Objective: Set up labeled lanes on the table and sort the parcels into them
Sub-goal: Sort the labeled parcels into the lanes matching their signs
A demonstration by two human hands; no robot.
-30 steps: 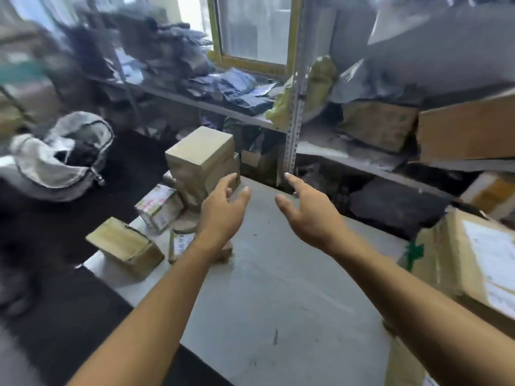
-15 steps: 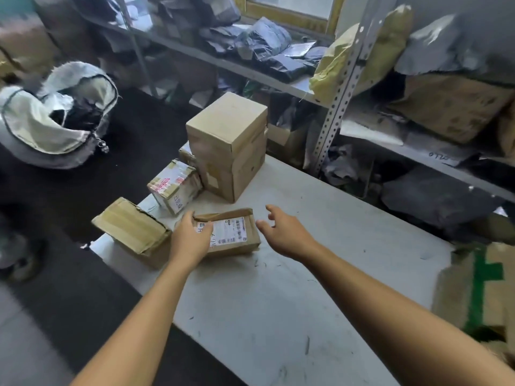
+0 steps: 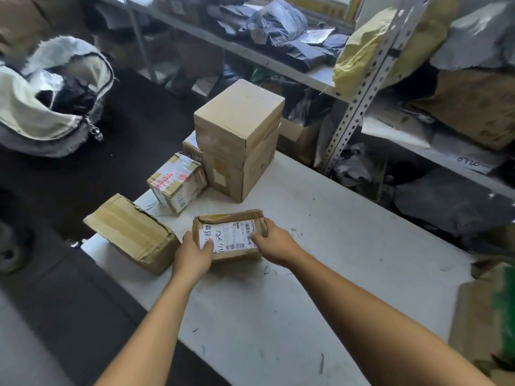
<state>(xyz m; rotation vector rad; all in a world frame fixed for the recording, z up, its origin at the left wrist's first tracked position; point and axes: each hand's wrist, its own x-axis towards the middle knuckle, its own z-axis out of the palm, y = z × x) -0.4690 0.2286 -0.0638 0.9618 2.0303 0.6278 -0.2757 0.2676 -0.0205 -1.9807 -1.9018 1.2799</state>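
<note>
Both hands, left hand (image 3: 195, 253) and right hand (image 3: 274, 243), grip one flat labelled parcel (image 3: 230, 232) (label up) near the table's (image 3: 320, 246) left end. Beyond lie four more boxes: taped box (image 3: 132, 232), small box (image 3: 177, 182), and two stacked boxes (image 3: 239, 140).

Parcels at my table's (image 3: 292, 274) far left end, shelves behind.

I see the labelled parcel (image 3: 231, 235) lying flat on the table, my left hand (image 3: 195, 254) at its near left corner, my right hand (image 3: 274, 243) at its right end. Just left of it a taped parcel (image 3: 131, 232) overhangs the table's left edge. Behind them a small tilted box (image 3: 178, 182) leans beside the tall box (image 3: 239, 140), which stands at the far left corner. The shelving rack (image 3: 362, 87) runs behind the table. A sack (image 3: 50, 98) sits on the floor, well to the left.
</note>
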